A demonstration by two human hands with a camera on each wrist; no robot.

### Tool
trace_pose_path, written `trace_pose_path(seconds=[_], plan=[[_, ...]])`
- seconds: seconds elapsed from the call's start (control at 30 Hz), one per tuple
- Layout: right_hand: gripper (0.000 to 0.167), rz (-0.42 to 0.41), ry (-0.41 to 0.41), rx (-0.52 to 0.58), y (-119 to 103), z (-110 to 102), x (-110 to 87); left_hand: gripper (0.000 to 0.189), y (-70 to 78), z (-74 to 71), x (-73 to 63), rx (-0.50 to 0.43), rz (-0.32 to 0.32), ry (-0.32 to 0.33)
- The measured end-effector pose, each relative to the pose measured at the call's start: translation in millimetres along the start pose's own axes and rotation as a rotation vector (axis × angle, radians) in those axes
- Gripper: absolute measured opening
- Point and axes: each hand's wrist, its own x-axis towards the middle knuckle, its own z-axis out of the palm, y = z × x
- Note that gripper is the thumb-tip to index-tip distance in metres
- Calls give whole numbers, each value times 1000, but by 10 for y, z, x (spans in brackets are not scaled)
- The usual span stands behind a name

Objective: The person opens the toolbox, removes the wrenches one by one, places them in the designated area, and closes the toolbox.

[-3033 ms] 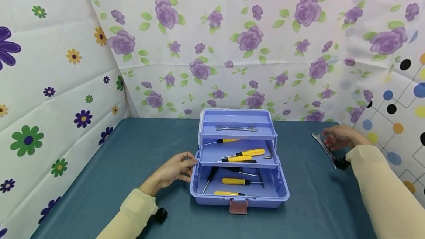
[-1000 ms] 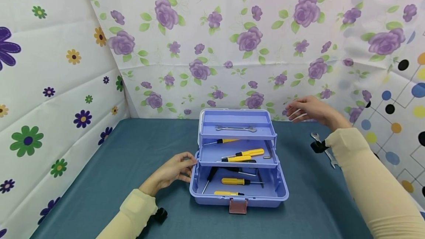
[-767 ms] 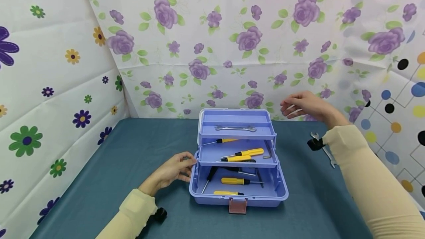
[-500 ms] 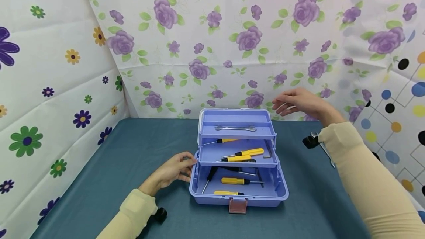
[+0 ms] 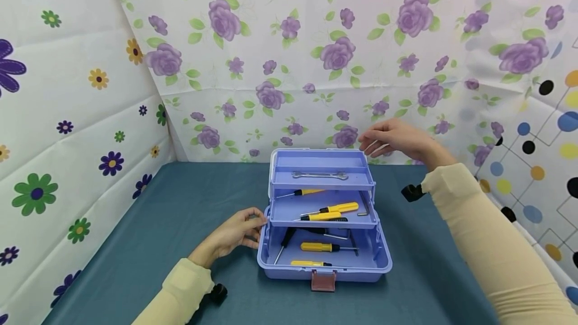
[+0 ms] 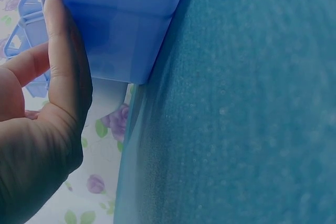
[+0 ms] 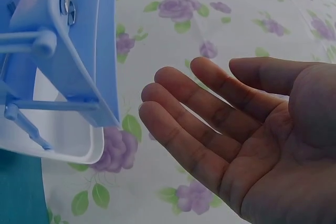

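Note:
A blue-purple toolbox (image 5: 289, 274) stands unlatched on the table, its stepped trays spread out. My left hand (image 5: 235, 232) rests at its left rim; in the left wrist view a straight finger (image 6: 62, 61) lies along the wall. My right hand (image 5: 397, 139) hangs above and right of the top tray, holding nothing, its fingers loosely extended in the right wrist view. An open-ended wrench (image 5: 320, 175) lies in the top tray. The middle tray holds yellow-handled screwdrivers (image 5: 345, 207) and a hex key (image 5: 365, 204). More tools, including a yellow screwdriver (image 5: 318, 247), lie in the bottom compartment.
A dark teal cloth (image 5: 217, 184) covers the table. Flowered sheets (image 5: 271, 39) hang close behind it and on the left, with a dotted sheet (image 5: 548, 164) on the right. A pink-brown latch (image 5: 323, 281) hangs at the toolbox's front.
My right hand has risen from beside a wrench on the table's right and moved left toward the toolbox's top. That wrench is now hidden behind my right sleeve. My left hand stays put.

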Motion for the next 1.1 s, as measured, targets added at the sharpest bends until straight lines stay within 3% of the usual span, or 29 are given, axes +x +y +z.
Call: trace_pose_path(seconds=[0.43, 1.1], plan=[[39, -98, -70, -17, -173, 164, 30, 26, -17, 7, 7, -1, -1, -3], [33, -144, -142, -93, -374, 585, 236, 24, -5, -3, 5, -2, 2, -1]])
